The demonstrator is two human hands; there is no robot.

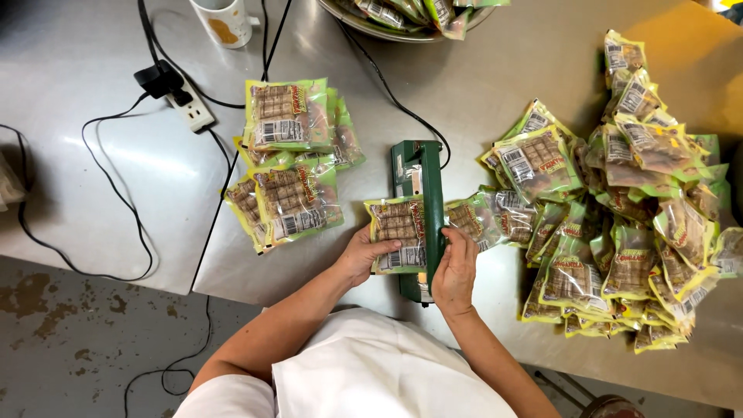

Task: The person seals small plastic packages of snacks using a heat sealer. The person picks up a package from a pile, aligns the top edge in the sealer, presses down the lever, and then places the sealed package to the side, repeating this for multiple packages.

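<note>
A green heat sealer [424, 186] lies on the steel table [495, 85] in front of me. A clear snack packet with green and yellow edges [396, 226] sticks out from under the sealer's arm on the left side. My left hand [362, 254] holds that packet by its lower corner. My right hand [455, 271] presses down on the near end of the sealer's arm. A small stack of the same packets [290, 166] lies to the left of the sealer. A big loose heap of packets [619, 209] lies to the right.
A white power strip [190, 108] with black cables sits at the far left. A white mug [226, 19] stands at the back. A metal bowl [364, 25] holding more packets is at the back centre. The table's near edge drops to a stained floor [70, 325].
</note>
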